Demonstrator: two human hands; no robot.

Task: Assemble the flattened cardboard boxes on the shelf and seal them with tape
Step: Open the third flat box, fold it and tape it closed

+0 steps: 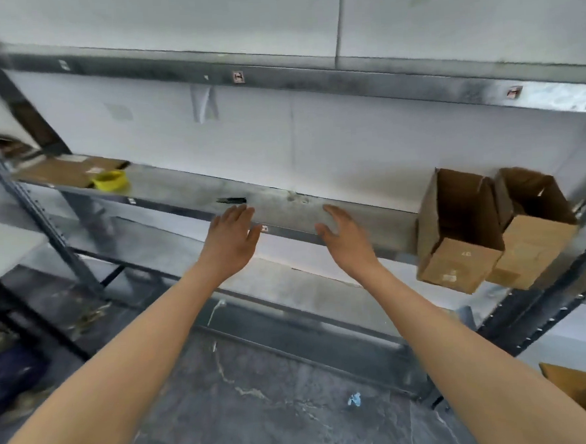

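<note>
**Flattened cardboard boxes: shelf stock, left end**

Location: the flattened cardboard boxes [75,168] lie in a low stack at the left end of the metal shelf [180,191]. A yellow tape roll [110,180] sits at the stack's right front corner.

Also held: two opened boxes [457,232], side by side at the right end.

Handling (judged): light. Stiff across the panels, folding at the creases, and likely to slide on bare metal. Take the top sheet by opposite edges once the roll is clear.

Left grip [229,239], right grip [346,241]: both open-fingered and holding nothing, over the mid-shelf front edge, well apart from the stack.
</note>
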